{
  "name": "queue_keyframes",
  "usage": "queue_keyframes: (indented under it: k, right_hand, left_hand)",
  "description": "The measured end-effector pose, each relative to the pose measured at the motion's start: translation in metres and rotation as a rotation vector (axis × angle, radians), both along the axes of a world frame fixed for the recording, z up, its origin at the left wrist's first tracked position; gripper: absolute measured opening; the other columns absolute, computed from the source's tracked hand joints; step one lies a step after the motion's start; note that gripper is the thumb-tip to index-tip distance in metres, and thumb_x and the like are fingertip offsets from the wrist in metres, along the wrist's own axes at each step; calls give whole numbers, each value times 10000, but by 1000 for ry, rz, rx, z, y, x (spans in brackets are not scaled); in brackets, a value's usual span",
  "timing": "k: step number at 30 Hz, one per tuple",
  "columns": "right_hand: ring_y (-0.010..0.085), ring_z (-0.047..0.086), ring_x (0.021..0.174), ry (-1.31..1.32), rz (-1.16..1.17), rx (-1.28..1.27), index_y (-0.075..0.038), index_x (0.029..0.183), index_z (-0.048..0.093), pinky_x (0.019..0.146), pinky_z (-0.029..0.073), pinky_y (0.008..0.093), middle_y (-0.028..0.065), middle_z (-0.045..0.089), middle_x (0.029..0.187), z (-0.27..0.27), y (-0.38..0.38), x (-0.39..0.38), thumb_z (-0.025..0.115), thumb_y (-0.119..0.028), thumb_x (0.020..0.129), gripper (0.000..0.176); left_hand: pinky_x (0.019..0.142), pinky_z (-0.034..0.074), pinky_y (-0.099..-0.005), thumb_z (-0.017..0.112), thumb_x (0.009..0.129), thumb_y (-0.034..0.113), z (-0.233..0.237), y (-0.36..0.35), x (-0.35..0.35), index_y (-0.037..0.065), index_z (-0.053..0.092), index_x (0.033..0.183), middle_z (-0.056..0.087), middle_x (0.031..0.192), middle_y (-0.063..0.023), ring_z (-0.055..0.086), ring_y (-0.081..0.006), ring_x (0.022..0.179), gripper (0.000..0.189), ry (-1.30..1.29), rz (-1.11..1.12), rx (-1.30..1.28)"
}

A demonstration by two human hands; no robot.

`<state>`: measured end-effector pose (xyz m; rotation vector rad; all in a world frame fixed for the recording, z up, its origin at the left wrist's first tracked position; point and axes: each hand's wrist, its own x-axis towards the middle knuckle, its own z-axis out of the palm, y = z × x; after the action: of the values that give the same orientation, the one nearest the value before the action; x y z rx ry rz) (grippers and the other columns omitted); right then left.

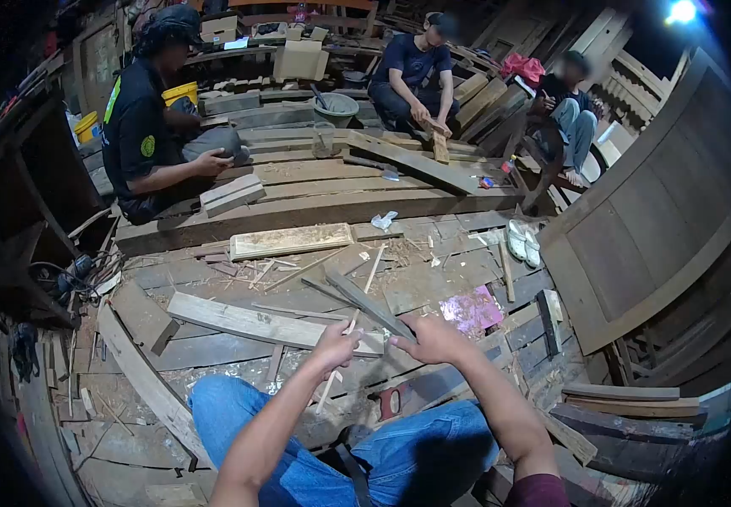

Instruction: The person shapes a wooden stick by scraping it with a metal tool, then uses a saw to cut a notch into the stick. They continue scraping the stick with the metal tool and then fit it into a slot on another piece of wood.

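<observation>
Near six o'clock, left hand (336,345) pinches a thin wooden sliver (325,393); right hand (433,338) beside it, grip unclear. Sliver looks light and brittle; best held mid-length.

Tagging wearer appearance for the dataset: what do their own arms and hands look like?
Left hand and right hand: bare, no gloves or watch visible. Forearms uncovered. A maroon sleeve shows on the right upper arm; no sleeve in view on the left.
</observation>
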<state>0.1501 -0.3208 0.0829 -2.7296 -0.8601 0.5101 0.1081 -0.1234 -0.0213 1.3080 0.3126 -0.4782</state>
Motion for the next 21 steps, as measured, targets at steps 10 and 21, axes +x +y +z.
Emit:
queue_keyframes:
  k: [10,21]
  right_hand:
    - [436,626,920,-9,-57,-18,-51,1220,562,822,500,502,252,660,949,2,-8,0,593,-351,893,445]
    - [433,633,779,-368,-350,-51,-29,1013,621,694,492,526,237,654,795,-8,-36,20,637,-327,860,335]
  left_hand:
    - [454,363,-275,542,968,298,4,7,-3,56,583,1168,488,659,17,438,-84,546,316,-196,-129,228]
    - [402,249,-212,523,993,258,31,2,-11,112,553,1099,423,658,55,331,-35,476,183,-166,-264,74]
